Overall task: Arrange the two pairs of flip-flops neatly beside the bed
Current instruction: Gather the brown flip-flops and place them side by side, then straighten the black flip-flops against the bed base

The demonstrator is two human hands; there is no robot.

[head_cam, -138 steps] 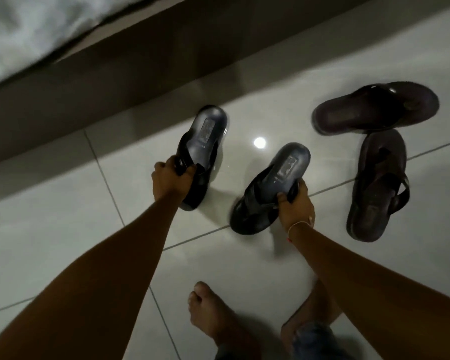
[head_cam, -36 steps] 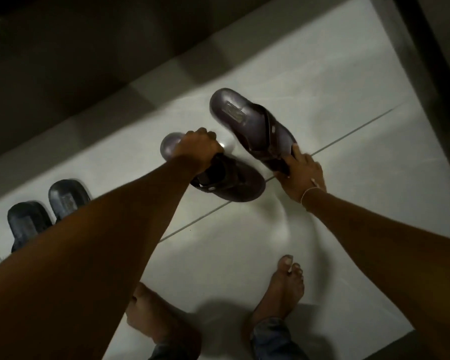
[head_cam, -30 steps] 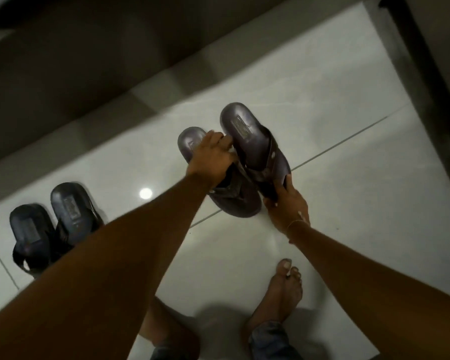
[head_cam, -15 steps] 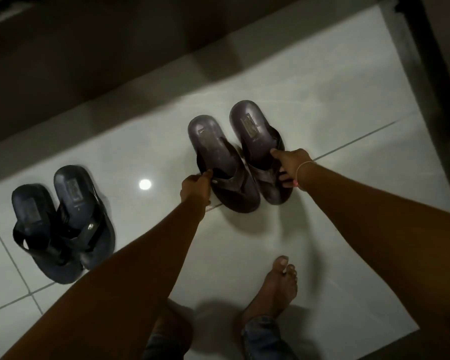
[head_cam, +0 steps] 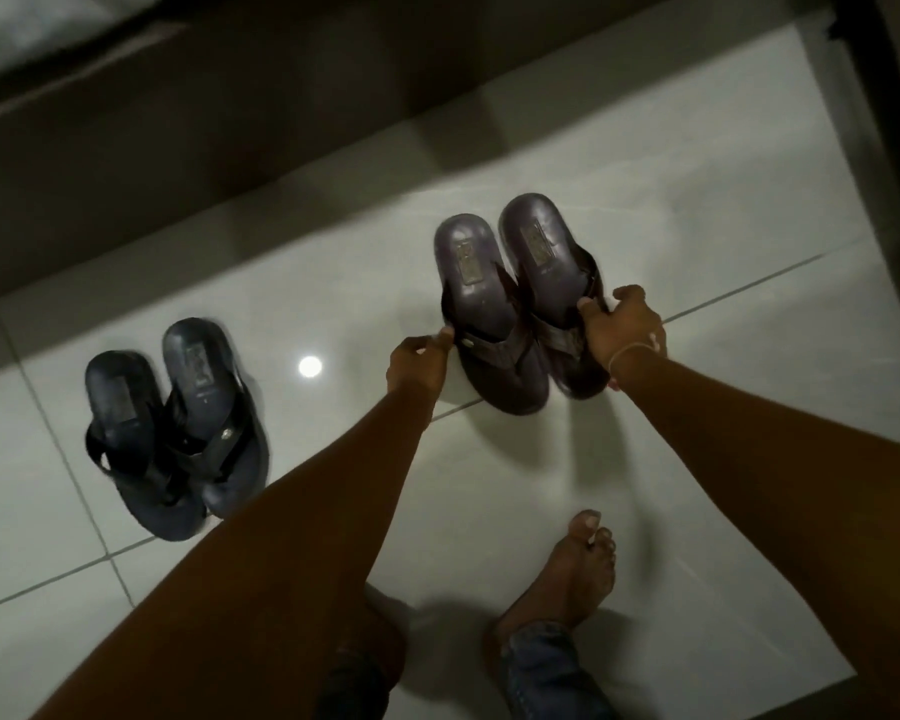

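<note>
Two brown flip-flops lie flat and side by side on the pale tiles, heels toward the bed: the left brown flip-flop (head_cam: 481, 309) and the right brown flip-flop (head_cam: 544, 262). My left hand (head_cam: 419, 361) pinches the left one's outer edge near the strap. My right hand (head_cam: 624, 330) grips the right one's outer edge and strap. The black pair (head_cam: 178, 423) stands together on the floor to the left, untouched, heels also toward the bed. The bed base (head_cam: 230, 122) runs across the top as a dark band.
White bedding (head_cam: 17, 33) shows at the top left corner. A dark vertical frame (head_cam: 874, 96) borders the floor at the right. My bare right foot (head_cam: 572, 574) stands below the brown pair; my left foot is mostly behind my forearm. A ceiling light reflection (head_cam: 310, 366) glints between the pairs.
The brown flip-flops came down from my hands onto the floor and now lie parallel. My hands slid from their tops to their outer edges. The black pair has stayed put.
</note>
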